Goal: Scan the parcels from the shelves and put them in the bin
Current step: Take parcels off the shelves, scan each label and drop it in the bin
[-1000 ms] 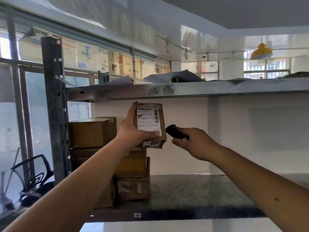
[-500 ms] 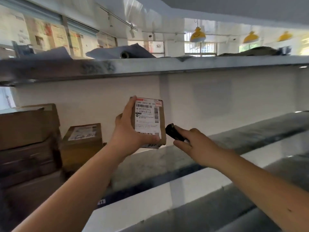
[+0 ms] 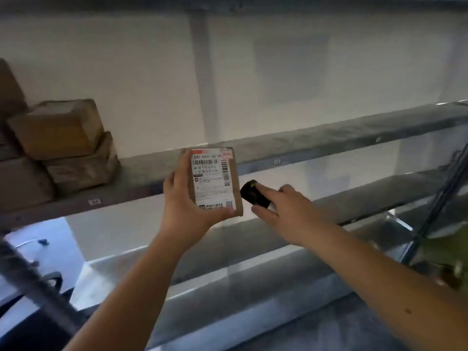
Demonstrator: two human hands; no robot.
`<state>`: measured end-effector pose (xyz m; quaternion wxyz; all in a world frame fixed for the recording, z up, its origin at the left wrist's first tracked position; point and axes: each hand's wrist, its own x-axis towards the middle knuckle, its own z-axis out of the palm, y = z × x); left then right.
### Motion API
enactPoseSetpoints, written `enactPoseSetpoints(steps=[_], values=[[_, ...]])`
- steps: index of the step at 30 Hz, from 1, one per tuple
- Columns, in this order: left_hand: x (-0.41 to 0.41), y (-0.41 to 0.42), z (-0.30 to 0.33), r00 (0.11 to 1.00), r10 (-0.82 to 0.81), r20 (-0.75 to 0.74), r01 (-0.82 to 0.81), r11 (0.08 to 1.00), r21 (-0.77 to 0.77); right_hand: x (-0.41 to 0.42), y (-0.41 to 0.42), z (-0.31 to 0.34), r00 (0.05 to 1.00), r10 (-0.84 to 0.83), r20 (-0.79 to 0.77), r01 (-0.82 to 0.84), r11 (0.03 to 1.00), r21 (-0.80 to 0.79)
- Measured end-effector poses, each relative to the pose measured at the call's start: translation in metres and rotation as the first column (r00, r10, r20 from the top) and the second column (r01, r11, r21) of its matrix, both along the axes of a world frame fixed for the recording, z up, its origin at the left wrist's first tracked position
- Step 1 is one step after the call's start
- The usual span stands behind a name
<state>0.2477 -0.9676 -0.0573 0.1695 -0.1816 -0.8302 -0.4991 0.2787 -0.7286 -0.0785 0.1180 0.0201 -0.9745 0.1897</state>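
My left hand grips a small brown parcel upright in front of the metal shelf, its white barcode label facing me. My thumb lies across the bottom edge of the label. Just right of the parcel, my right hand holds a small black scanner, its tip pointing at the parcel's right edge from a few centimetres away. No bin is in view.
Several brown cardboard boxes are stacked at the left end of the grey metal shelf. A lower shelf runs below my arms. A dark upright post stands at the right, and a dark bar crosses the lower left.
My view has swung right and down, so the box stack slid left and the upper shelf left the frame. Both hands with parcel and scanner have come down in front of the shelf edge.
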Motion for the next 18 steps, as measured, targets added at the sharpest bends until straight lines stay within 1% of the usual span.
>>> enactPoseSetpoints(steps=[3, 6, 9, 13, 18], values=[[0.029, 0.016, -0.036, 0.998, 0.051, 0.038, -0.051, 0.999, 0.006, 0.021, 0.016, -0.033, 0.995, 0.051, 0.082, -0.047, 0.998, -0.047], [0.057, 0.027, -0.07, 0.993, 0.08, 0.092, -0.081, 0.997, 0.008, 0.044, 0.026, -0.068, 0.987, 0.113, 0.114, -0.098, 0.986, -0.133], [0.085, 0.033, -0.103, 0.978, 0.123, 0.169, -0.127, 0.992, 0.011, 0.065, 0.029, -0.111, 0.984, 0.114, 0.137, -0.083, 0.974, -0.213], [0.122, 0.037, -0.147, 0.941, 0.191, 0.281, -0.192, 0.981, -0.023, 0.099, 0.033, -0.168, 0.969, 0.15, 0.198, -0.067, 0.925, -0.373], [0.15, 0.032, -0.195, 0.904, 0.267, 0.335, -0.239, 0.963, -0.122, 0.138, 0.034, -0.194, 0.933, 0.202, 0.299, -0.044, 0.885, -0.463]])
